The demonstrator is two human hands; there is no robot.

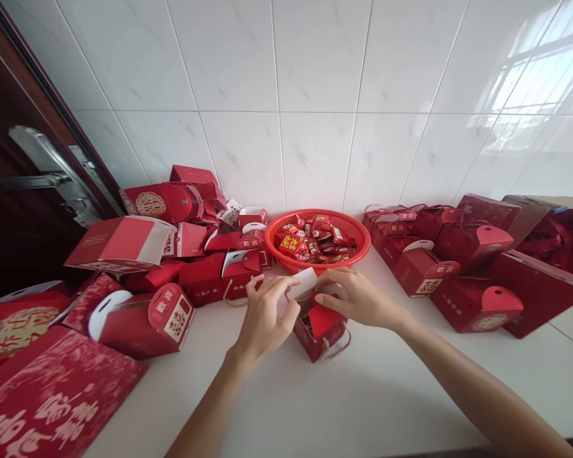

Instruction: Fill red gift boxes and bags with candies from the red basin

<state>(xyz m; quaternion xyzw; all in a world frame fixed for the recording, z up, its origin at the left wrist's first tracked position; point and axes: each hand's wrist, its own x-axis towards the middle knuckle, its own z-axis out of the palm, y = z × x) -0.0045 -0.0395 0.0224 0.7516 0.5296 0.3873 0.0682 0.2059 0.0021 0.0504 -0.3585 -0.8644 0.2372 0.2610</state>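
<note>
A small red gift box [319, 327] with a rope handle sits on the white tabletop, its flaps partly raised. At its left side, my left hand [268, 312] has its fingers curled at a pale upright flap [305, 283]. My right hand [356, 296] reaches over from the right, its fingers bent on the box's far edge and flaps. Just behind the box stands a red plastic basket [365, 245] with red-wrapped sweets [315, 238] in it. The contents of the gift box are mostly hidden by flaps and fingers.
Many red boxes [143, 321] crowd the left side, with a large red bag [57, 401] in front. More closed boxes [423, 270] stand at the right beside a larger open carton [535, 222]. A tiled wall [315, 63] is behind; a door handle [52, 172] is at far left.
</note>
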